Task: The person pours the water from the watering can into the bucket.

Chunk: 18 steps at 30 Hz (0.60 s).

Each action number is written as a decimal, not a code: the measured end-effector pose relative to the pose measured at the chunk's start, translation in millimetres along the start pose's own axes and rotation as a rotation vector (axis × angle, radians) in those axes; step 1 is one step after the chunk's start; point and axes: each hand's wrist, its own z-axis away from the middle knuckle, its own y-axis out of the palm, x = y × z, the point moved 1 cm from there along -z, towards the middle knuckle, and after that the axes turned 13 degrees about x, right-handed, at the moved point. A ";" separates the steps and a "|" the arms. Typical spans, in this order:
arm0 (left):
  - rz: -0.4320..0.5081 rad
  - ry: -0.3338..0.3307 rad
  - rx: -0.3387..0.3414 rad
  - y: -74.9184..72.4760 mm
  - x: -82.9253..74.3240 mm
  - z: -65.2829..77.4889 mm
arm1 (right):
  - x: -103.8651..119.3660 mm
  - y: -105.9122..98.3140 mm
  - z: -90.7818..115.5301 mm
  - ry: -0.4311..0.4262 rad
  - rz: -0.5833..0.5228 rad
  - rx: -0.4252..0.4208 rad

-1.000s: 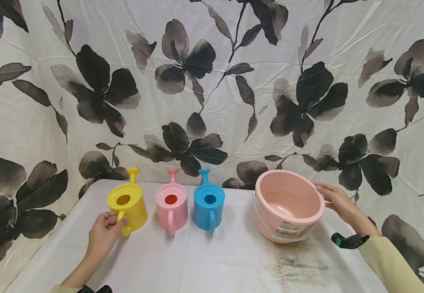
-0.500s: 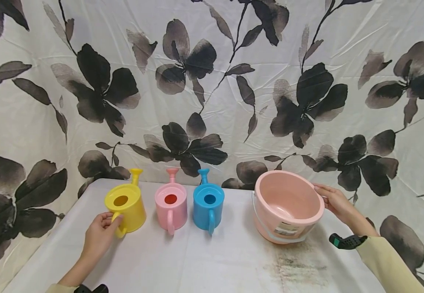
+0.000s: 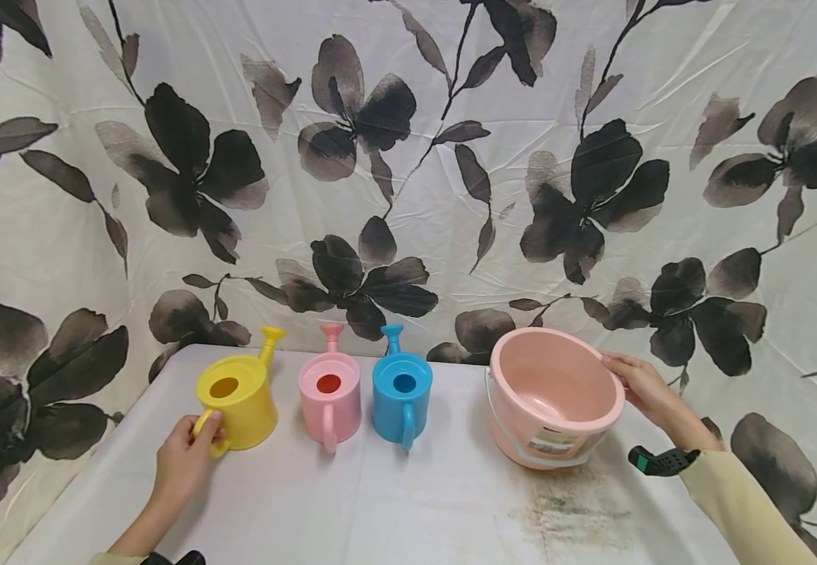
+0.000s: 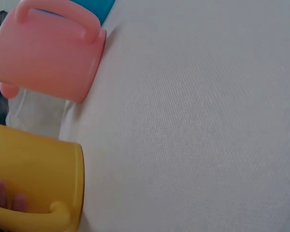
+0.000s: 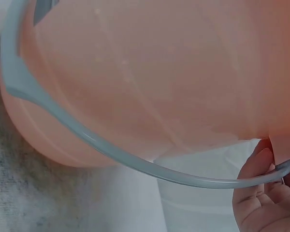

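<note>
Head view: gripped yellow watering can point(image 3: 242, 416) by its handle point(image 3: 221, 450) in curled fingers point(image 3: 185, 426) of left hand point(image 3: 184, 463), near left edge of bench point(image 3: 380, 502); pinched pink bucket point(image 3: 521, 428) by its rim in right hand point(image 3: 654, 394). Right wrist view: revealed bail point(image 5: 135, 163) ending beside those fingers, hidden from head. Left room between blue watering can point(image 3: 387, 417) and bucket.

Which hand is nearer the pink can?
Left. The left hand is on the yellow can's handle, left of the pink can; the right hand is at the bucket's right side, beyond the blue can.
</note>
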 end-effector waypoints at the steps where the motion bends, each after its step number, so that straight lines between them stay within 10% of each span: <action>1: 0.009 0.005 -0.007 -0.3 1.5 -0.3 | -0.2 0.5 -0.7 -0.004 -0.003 -0.001; 18: 0.097 0.012 -0.083 -4.7 14.4 -8.9 | -3.5 3.2 -2.8 -0.034 -0.049 -0.004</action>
